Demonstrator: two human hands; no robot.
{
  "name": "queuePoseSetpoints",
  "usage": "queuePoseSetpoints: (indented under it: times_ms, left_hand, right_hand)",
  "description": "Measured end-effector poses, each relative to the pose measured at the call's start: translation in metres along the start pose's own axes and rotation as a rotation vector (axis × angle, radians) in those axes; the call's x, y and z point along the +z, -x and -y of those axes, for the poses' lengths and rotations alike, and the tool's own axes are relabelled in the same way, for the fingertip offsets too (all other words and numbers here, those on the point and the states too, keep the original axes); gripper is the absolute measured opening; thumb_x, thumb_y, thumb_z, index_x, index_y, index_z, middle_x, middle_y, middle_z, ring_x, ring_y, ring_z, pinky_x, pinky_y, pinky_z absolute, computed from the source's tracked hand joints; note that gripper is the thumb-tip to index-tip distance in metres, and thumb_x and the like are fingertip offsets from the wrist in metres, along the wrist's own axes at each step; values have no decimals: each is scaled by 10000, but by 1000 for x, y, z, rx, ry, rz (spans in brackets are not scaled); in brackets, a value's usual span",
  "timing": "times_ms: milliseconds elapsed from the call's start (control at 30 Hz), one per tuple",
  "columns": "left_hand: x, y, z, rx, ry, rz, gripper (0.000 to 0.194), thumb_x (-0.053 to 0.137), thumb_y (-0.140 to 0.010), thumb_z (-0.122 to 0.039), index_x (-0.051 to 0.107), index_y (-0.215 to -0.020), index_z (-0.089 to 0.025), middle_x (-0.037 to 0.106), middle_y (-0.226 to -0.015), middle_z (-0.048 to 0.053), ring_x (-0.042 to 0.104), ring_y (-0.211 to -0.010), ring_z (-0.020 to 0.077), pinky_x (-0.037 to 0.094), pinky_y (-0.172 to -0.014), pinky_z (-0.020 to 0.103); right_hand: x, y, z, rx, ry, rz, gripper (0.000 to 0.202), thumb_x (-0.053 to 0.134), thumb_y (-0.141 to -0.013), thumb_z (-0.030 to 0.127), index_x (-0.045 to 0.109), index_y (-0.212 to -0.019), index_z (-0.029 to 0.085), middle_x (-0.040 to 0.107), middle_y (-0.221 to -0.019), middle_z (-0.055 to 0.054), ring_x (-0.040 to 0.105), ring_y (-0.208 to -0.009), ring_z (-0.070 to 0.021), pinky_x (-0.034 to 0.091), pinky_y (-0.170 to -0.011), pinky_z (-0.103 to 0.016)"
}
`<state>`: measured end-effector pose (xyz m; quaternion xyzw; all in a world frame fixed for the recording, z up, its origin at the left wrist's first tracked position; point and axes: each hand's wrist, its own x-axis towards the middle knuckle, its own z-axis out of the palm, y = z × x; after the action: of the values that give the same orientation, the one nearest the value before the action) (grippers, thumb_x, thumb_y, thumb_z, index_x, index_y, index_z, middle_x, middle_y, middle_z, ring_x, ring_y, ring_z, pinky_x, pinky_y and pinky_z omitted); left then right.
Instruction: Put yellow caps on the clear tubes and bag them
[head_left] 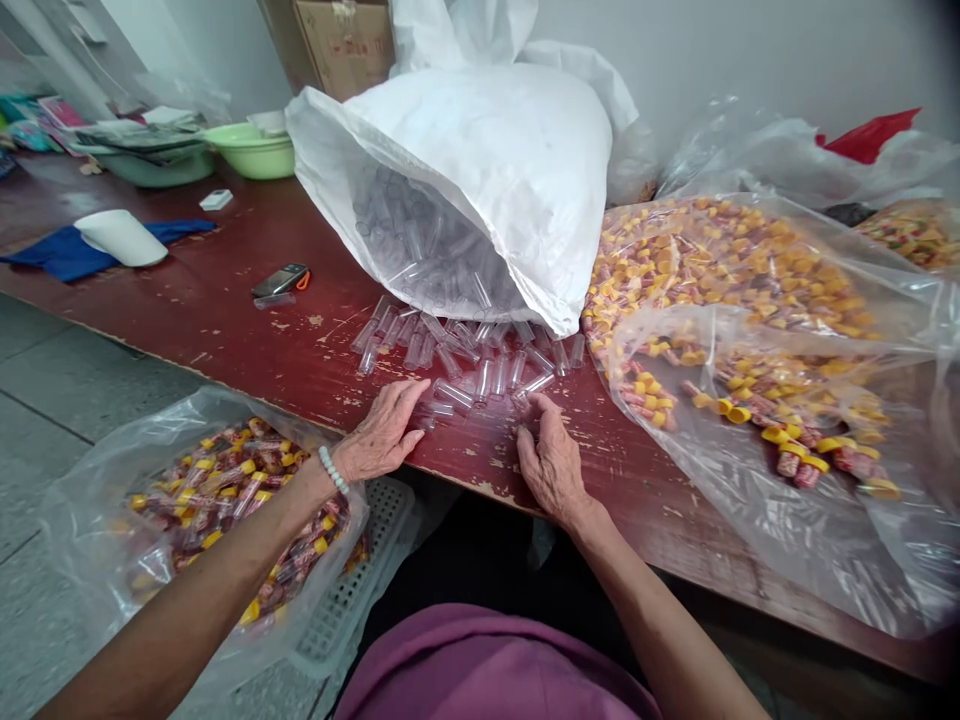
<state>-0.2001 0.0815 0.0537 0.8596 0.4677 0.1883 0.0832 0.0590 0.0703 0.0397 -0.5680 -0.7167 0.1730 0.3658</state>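
Clear tubes (454, 393) – 20+ outside 1 wht sack (495, 130) – L hand (379, 430) spread, R hand (553, 462) by 1, can't tell grip.

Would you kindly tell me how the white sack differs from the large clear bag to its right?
The white sack is opaque; the large clear bag is see-through. The white sack bulges tall, its mouth gaping; the large clear bag lies lower. The white sack holds clear tubes; the large clear bag holds yellow-capped pieces. Both rest on the red table.
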Motion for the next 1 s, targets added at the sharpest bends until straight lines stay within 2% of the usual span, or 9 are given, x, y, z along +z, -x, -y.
queuePoseSetpoints:
  times_ms: [167, 233, 300, 433, 533, 667, 767, 900, 1000]
  left_hand:
    - [-1, -20, -5, 123, -57, 10, 828, 460, -636, -33, 189, -1414, -111, 195, -1441, 187, 196, -1346, 322, 246, -1097, 505]
    - [0, -29, -5, 173, -80, 51, 851, 455, -598, -17, 219, -1408, -134, 220, -1446, 170, 238, -1319, 326, 261, -1077, 519]
    - [1, -36, -7, 189, -96, 103, 846, 459, -585, -13, 253, -1396, -143, 315, -1396, 160, 321, -1249, 316, 300, -1045, 511]
    - [0, -45, -13, 167, -143, 186, 771, 467, -580, -10, 346, -1335, -100, 448, -1239, 157, 416, -1081, 281, 381, -955, 454]
    - [0, -49, -18, 147, -181, 226, 633, 468, -572, -6, 473, -1197, -107, 490, -1119, 137, 444, -981, 261, 410, -891, 426]
    - [5, -50, -21, 33, -149, 152, 437, 461, -583, 2, 546, -985, -149, 515, -951, 93, 482, -917, 239, 442, -836, 393]
    - [10, -44, -26, -70, 31, 42, 396, 451, -622, -7, 548, -968, -172, 550, -930, 66, 525, -898, 208, 461, -837, 371]
    - [15, -35, -40, -267, 522, -86, 256, 483, -725, -94, 539, -964, -169, 621, -925, 47, 595, -857, 163, 497, -822, 333]
    - [20, -31, -51, -268, 786, -108, 284, 532, -722, -117, 516, -1001, -170, 633, -1010, 59, 613, -939, 164, 499, -869, 329]
  right_hand:
    - [0, 2, 1, 34, -50, 58, 451, 427, -833, 201, 388, -1281, 186, 603, -1165, -101, 606, -991, -233, 472, -857, -393]
    - [-1, 3, 1, 35, -73, 58, 406, 437, -838, 208, 420, -1243, 196, 607, -1160, -95, 610, -981, -234, 473, -853, -393]
    - [-2, 4, 1, 29, -86, 65, 373, 439, -843, 206, 441, -1216, 207, 622, -1118, -79, 614, -958, -221, 476, -843, -377]
    - [-5, 4, 1, -3, -78, 48, 332, 438, -836, 185, 473, -1165, 209, 604, -1064, -70, 593, -956, -199, 480, -828, -350]
    - [-7, 6, 2, -34, -72, 6, 313, 443, -824, 175, 492, -1132, 208, 575, -1036, -74, 571, -959, -199, 481, -809, -345]
    - [-3, 10, 5, -41, -116, -9, 276, 486, -814, 182, 523, -1086, 211, 598, -1019, -62, 566, -936, -194, 467, -829, -345]
    - [5, 12, 10, 1, -143, -47, 221, 534, -805, 217, 549, -1025, 212, 622, -986, -52, 566, -909, -198, 462, -830, -357]
    - [17, 11, 21, 64, -300, -12, 212, 536, -826, 274, 536, -1031, 218, 645, -936, -33, 599, -828, -177, 491, -754, -328]
    - [25, 8, 26, 9, -364, 5, 176, 511, -850, 275, 544, -1012, 216, 644, -909, -30, 607, -776, -160, 499, -709, -299]
